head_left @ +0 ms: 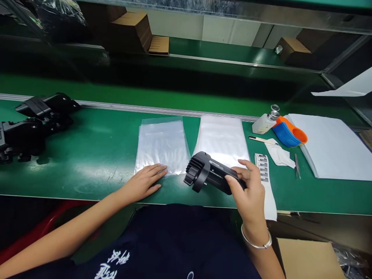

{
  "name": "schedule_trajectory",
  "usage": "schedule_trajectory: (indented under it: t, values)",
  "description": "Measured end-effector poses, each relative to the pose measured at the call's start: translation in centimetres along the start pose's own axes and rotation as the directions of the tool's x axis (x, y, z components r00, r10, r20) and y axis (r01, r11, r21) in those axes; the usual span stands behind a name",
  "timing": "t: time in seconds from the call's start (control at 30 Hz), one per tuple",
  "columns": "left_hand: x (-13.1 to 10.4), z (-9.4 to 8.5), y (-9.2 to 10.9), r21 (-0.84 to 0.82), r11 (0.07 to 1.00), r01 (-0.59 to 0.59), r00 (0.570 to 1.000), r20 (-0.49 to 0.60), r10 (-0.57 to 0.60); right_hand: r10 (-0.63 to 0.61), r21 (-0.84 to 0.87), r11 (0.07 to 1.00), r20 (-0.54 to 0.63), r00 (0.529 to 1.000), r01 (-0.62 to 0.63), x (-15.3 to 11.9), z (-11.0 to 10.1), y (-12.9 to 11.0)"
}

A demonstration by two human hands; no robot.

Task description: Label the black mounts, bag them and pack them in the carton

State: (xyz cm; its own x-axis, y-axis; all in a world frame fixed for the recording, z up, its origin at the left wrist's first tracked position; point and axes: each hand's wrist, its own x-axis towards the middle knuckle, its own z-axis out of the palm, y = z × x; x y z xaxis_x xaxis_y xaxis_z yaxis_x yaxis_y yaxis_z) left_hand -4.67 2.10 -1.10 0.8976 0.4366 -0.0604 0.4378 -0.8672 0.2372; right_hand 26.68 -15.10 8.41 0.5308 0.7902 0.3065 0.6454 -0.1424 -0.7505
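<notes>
My right hand grips one end of a black ribbed device, its fingers and thumb pinched on the body. The device is held tilted over the front of a stack of milky white bags. My left hand lies flat, fingers stretched out, on the lower edge of a stack of clear plastic bags. Right of the device, a strip of printed labels hangs over the table's front edge.
Black devices lie at the far left. At the right are a pump bottle, orange and blue scoops, a white cloth, tweezers and white sheets. A shelf with cardboard boxes stands behind.
</notes>
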Motion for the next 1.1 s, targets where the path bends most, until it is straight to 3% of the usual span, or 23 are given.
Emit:
schedule_trajectory:
  t: [0.33,0.5,0.6,0.7,0.77,0.83,0.87,0.97,1.1]
  values:
    - [-5.9,4.2,3.0,0.107,0.985,-0.139,0.972,-0.173,0.156,0.16,0.004,0.987,0.073,0.984,-0.161,0.5,1.0,-1.0]
    - [-6.4,3.0,2.9,0.015,0.967,-0.253,0.932,-0.266,0.248,0.179,0.125,0.974,0.095,0.979,-0.19,0.7,1.5,-0.6]
    - [-3.8,1.4,2.4,0.024,0.997,-0.071,0.914,-0.399,0.074,0.154,0.343,0.92,0.129,0.98,-0.19,1.1,2.1,1.0]
    - [-0.2,0.7,2.4,-0.043,0.975,0.216,0.843,-0.497,-0.208,0.129,0.593,0.786,0.118,0.985,-0.174,1.4,3.1,2.9]
    - [2.1,0.8,3.0,-0.107,0.965,0.241,0.878,-0.399,-0.264,0.159,0.708,0.681,0.11,0.981,-0.189,1.5,3.7,3.9]
    - [3.7,1.0,3.8,-0.154,0.967,0.205,0.953,-0.196,-0.233,0.218,0.763,0.606,0.115,0.969,-0.227,1.4,4.2,4.5]
    - [4.3,1.0,4.1,-0.174,0.963,0.207,0.97,-0.093,-0.226,0.24,0.769,0.593,0.114,0.964,-0.238,1.4,4.3,4.6]
    - [5.2,0.1,4.4,-0.212,0.932,0.295,0.954,0.117,-0.275,0.299,0.792,0.563,0.07,0.952,-0.235,1.4,4.5,4.8]
    - [5.6,-2.4,3.5,-0.345,0.882,0.322,0.933,0.276,-0.232,0.354,0.855,0.464,0.058,0.933,-0.23,0.8,4.4,4.4]
